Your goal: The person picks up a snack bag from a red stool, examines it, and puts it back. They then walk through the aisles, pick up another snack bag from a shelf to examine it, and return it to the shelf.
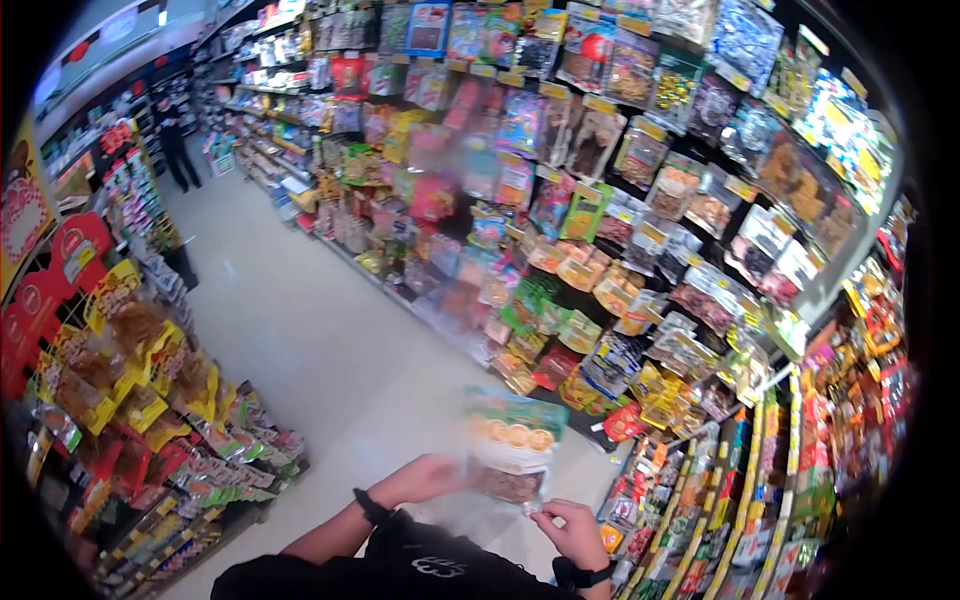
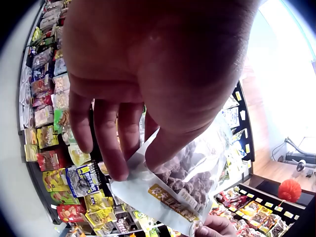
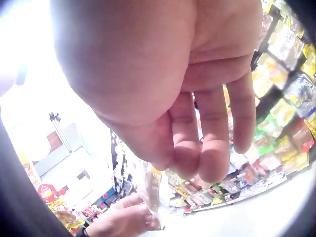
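Observation:
A clear-windowed snack bag is held up in front of the person, with a green top, round yellow pictures on a white band and dark brown chunks below. My left hand grips its left edge. In the left wrist view the thumb of the left hand lies over the white back of the bag, where a gold label shows. My right hand pinches the lower right corner between thumb and fingertips. In the right wrist view the bag appears nearly edge-on beyond the right hand.
A tall rack of hanging snack packets runs along the right. Sloped bins of small packets stand at the lower right. On the left is a display of yellow bags. A pale floor aisle leads to a person far back.

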{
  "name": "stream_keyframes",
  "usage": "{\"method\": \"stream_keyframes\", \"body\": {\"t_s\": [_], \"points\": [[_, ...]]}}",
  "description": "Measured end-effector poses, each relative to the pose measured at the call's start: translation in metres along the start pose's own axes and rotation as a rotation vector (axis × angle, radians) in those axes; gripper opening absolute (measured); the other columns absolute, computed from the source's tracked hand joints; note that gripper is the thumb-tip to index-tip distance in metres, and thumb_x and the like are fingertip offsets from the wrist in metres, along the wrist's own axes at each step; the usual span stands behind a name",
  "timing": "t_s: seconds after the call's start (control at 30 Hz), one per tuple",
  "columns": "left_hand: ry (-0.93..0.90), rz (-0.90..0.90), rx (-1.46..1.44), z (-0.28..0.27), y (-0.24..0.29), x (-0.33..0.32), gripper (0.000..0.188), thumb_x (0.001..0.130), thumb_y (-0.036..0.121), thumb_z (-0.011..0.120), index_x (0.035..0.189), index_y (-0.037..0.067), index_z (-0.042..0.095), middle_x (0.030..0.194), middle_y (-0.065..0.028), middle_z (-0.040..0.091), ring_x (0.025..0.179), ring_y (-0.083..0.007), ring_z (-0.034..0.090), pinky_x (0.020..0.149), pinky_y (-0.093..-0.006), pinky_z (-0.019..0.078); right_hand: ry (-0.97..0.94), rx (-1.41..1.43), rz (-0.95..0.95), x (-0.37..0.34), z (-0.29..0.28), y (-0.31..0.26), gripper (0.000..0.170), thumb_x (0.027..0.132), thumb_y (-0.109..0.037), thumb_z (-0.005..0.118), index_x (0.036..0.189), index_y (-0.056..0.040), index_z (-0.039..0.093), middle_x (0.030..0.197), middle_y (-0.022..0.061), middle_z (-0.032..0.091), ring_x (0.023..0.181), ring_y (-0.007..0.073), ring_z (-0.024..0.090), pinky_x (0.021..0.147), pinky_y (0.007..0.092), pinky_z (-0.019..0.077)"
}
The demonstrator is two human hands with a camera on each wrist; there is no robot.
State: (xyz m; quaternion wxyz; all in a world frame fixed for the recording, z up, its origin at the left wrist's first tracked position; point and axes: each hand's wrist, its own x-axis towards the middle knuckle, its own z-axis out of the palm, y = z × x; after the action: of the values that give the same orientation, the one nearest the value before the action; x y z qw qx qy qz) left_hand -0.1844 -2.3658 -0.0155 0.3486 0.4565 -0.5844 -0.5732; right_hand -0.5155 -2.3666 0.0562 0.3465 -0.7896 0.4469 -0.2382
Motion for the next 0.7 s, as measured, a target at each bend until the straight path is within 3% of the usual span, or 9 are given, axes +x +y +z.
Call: {"method": "stream_keyframes", "body": {"t_s": [0.03,0.13,0.2,0.23,0.3,0.37,0.43,0.57,0.7], "points": [[0.008,0.116,0.045,0.0,0.015,0.013,0.036,0.105,0.027,0.071,0.129,0.0,0.07,0.103,-0.0047,0.074,0.096,-0.0129,0.069,0.09,-0.031,0.0549,-0.032,0.018,-0.021,0.003,-0.004,0.005,0.016,0.094,-0.013,0.078,0.092,0.0022,0.075,0.078,0.0115,0.071,0.065,0.022,0.066,0.061,0.0335,0.0507],[0.002,0.129,0.156,0.005,0.028,0.054,0.029,0.105,0.021,0.069,0.128,0.003,0.07,0.101,-0.0057,0.075,0.089,-0.009,0.066,0.084,-0.0317,0.0562,0.034,0.069,0.071,-0.002,-0.015,0.032,0.016,0.093,-0.011,0.079,0.086,0.0026,0.075,0.072,0.0108,0.067,0.061,0.0202,0.064,0.057,0.0329,0.047],[-0.101,0.169,0.174,0.015,0.03,0.086,0.027,0.105,0.019,0.068,0.127,0.002,0.07,0.094,-0.0074,0.074,0.082,-0.0104,0.063,0.08,-0.0323,0.0552,0.025,0.196,0.171,-0.014,-0.025,0.067,0.015,0.101,-0.009,0.072,0.106,0.006,0.072,0.096,0.0099,0.069,0.082,0.0166,0.068,0.071,0.03,0.0576],[-0.091,0.154,0.176,0.018,0.035,0.1,0.027,0.105,0.019,0.068,0.127,0.002,0.07,0.094,-0.0074,0.074,0.082,-0.0104,0.063,0.08,-0.0323,0.0552,0.01,0.208,0.17,-0.01,-0.034,0.066,0.015,0.101,-0.009,0.072,0.106,0.006,0.072,0.096,0.0099,0.069,0.082,0.0166,0.068,0.071,0.03,0.0576],[-0.201,0.114,0.198,0.028,0.043,0.127,0.034,0.105,0.029,0.068,0.125,0.001,0.069,0.1,-0.0125,0.074,0.089,-0.02,0.067,0.085,-0.0375,0.054,0.084,0.282,0.297,-0.004,-0.054,0.064,0.031,0.104,-0.023,0.068,0.083,-0.0005,0.064,0.067,0.0049,0.05,0.065,0.0153,0.046,0.062,0.035,0.0392],[-0.205,0.1,0.225,0.039,0.042,0.154,0.033,0.105,0.028,0.067,0.124,0.001,0.069,0.099,-0.0131,0.074,0.088,-0.0214,0.067,0.086,-0.0382,0.0541,0.101,0.267,0.204,0.001,-0.061,0.112,0.016,0.103,-0.014,0.068,0.096,-0.0002,0.071,0.076,0.0035,0.057,0.064,0.0127,0.054,0.06,0.0303,0.0447],[-0.238,0.094,0.245,0.055,0.05,0.184,0.031,0.105,0.027,0.067,0.123,0.001,0.069,0.098,-0.0137,0.073,0.088,-0.0227,0.068,0.086,-0.0388,0.0542,0.19,0.099,0.193,0.018,-0.085,0.124,0.016,0.091,-0.009,0.079,0.081,0.0025,0.074,0.067,0.0095,0.064,0.058,0.0191,0.062,0.055,0.0333,0.0443],[-0.209,0.147,0.29,0.079,0.078,0.24,0.031,0.104,0.028,0.07,0.122,0.003,0.07,0.095,-0.012,0.074,0.085,-0.0219,0.067,0.084,-0.0381,0.054,0.257,0.115,0.134,0.044,-0.138,0.166,0.016,0.09,-0.007,0.08,0.08,0.0024,0.071,0.069,0.0086,0.063,0.06,0.0192,0.061,0.058,0.033,0.0436],[-0.116,0.097,0.239,0.109,0.105,0.291,0.029,0.103,0.026,0.074,0.118,0.002,0.073,0.085,-0.0069,0.071,0.08,-0.0125,0.063,0.078,-0.0333,0.0537,0.314,0.145,0.103,0.067,-0.195,0.192,0.014,0.09,-0.007,0.079,0.089,0.0039,0.071,0.076,0.0099,0.065,0.066,0.0201,0.063,0.062,0.0323,0.0481]]}}
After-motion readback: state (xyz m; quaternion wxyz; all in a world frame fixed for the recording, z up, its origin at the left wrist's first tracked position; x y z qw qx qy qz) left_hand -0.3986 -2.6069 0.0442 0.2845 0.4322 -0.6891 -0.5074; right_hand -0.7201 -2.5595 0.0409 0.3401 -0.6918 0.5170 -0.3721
